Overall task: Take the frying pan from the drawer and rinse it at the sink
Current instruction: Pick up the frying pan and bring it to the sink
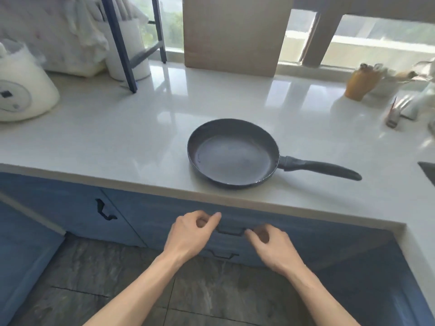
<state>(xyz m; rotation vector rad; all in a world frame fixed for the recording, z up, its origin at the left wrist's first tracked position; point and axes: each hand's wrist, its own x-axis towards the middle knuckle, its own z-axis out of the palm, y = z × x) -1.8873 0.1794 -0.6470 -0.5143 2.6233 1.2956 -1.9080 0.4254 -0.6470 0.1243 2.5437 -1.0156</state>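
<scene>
Dark and non-stick, the pan sat flat on the white table, above and just beyond both hands, its handle pointing away to the right of the right hand. It touched neither hand.

Both hands were down at the blue drawer front under the table edge. The left hand curled at the left end of the black pull, thumb and fingers bent with a small gap between them; whether that grip actually pinched the pull could not be told. The right hand sat at the pull's right end, fingers curled loosely, and its grip could not be told either. The middle of the pull showed bare between the two hands. The drawer front lay flush with the fronts beside it.

A second pull showed just below the hands, between the wrists, and a third hung on the cabinet door well left of the left hand.

Far right of the right hand, a dark corner of the sink cut into the table. Beyond the pan, a cardboard sheet leaned against the window, a yellow cup stood up to the right, and a white appliance sat far left. Grey floor tiles showed under the forearms.
</scene>
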